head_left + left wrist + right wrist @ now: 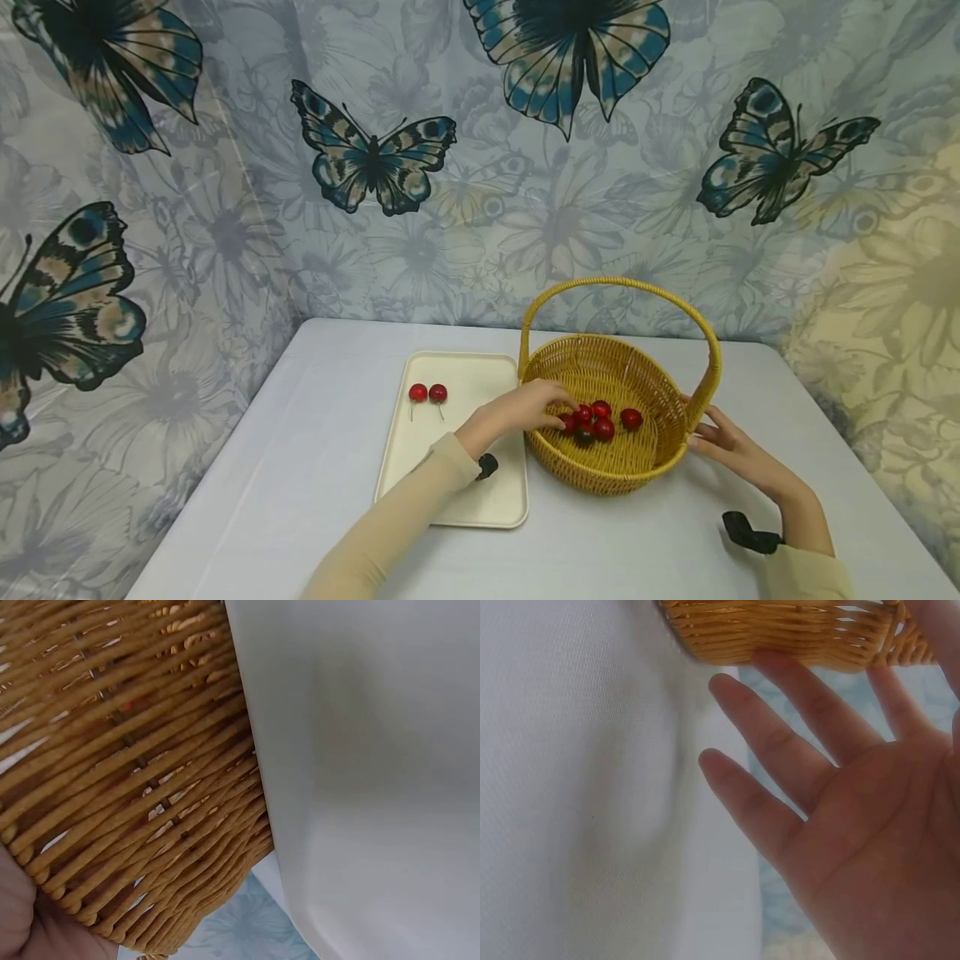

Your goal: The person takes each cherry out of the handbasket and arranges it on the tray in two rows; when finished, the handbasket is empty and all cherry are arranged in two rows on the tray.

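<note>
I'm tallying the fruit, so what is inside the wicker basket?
Inside the basket lies a cluster of red cherries, with one cherry apart on the right. The left hand reaches in over the left side, covering part of the interior; any fruit beneath is hidden.

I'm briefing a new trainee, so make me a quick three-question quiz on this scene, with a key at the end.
1. How many cherries lie on the tray?
2. True or false: the left hand is partly inside the basket.
3. Where is the right hand in the head view?
A) Over the tray
B) At the basket's outer right side
C) Among the cherries

Key:
1. Two.
2. True; its fingers are down by the cherries there.
3. B, near the foot of the basket's handle.
</note>
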{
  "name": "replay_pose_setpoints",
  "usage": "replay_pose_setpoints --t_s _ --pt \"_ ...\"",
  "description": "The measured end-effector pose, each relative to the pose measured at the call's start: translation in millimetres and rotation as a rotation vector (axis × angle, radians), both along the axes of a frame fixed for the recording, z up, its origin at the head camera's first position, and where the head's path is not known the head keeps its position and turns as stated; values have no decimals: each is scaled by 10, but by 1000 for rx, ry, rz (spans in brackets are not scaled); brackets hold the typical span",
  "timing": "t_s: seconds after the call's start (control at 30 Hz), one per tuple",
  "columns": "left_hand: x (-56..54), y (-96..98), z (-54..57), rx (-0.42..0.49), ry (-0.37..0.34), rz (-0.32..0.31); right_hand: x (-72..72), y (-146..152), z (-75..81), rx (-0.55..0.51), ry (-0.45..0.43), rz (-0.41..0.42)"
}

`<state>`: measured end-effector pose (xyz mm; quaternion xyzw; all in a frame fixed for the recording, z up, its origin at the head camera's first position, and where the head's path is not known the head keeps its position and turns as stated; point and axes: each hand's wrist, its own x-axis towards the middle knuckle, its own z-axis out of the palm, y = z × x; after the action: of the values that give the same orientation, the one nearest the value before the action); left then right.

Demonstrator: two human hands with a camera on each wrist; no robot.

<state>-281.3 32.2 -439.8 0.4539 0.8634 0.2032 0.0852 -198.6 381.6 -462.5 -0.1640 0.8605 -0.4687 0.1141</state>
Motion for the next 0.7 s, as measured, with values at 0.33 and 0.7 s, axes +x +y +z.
replay_pose_setpoints --t_s 0.33,0.7 --pt "-61 83 -37 -23 -23 41 -6 -8 -12 -44 0 24" --pt "-44 147 -58 -106 8 79 -10 4 1 -54 0 28"
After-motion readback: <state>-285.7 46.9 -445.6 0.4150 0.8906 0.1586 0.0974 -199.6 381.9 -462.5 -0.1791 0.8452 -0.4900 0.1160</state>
